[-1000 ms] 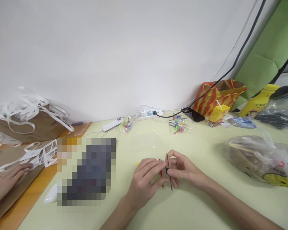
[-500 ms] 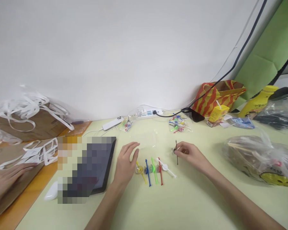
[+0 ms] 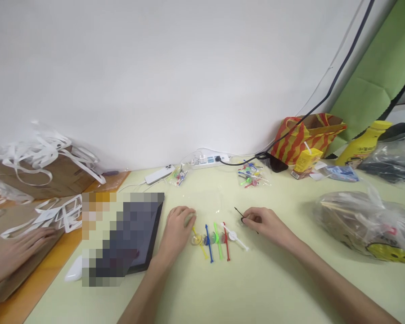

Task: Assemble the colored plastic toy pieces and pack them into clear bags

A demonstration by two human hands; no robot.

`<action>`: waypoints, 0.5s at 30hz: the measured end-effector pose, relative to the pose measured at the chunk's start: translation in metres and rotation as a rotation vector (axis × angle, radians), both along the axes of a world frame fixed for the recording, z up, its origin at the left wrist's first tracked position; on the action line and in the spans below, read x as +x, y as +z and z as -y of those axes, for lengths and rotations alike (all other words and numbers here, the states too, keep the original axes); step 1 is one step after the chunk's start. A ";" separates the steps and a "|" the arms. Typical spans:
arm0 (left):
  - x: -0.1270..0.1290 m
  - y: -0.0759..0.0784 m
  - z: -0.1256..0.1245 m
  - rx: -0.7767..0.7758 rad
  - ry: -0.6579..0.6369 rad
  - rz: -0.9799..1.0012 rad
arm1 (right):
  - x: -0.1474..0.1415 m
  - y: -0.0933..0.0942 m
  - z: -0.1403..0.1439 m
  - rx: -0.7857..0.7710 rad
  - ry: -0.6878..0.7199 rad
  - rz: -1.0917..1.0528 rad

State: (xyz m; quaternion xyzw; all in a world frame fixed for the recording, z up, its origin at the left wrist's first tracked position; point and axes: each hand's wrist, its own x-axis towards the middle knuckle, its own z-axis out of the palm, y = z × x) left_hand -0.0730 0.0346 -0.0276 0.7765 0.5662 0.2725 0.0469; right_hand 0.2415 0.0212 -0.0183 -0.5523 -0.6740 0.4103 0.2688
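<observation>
Right hand (image 3: 265,222) pinches the black pick (image 3: 239,213), far-right of the row of coloured picks (image 3: 216,236). Left hand (image 3: 176,229) loosely curled, resting left of the row, holding nothing I can see. I judge placing; next needs aligning black beside white.

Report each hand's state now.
Left hand: curled loosely on the table, holding nothing visible.
Right hand: pinching a black pick.
</observation>
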 end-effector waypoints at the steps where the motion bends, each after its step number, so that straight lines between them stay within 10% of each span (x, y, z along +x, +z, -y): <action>1: 0.000 0.001 0.000 0.010 0.011 0.004 | 0.000 0.000 0.000 0.011 0.005 0.016; 15: -0.007 -0.008 -0.006 -0.075 0.006 -0.035 | 0.001 -0.004 0.000 0.067 -0.006 0.045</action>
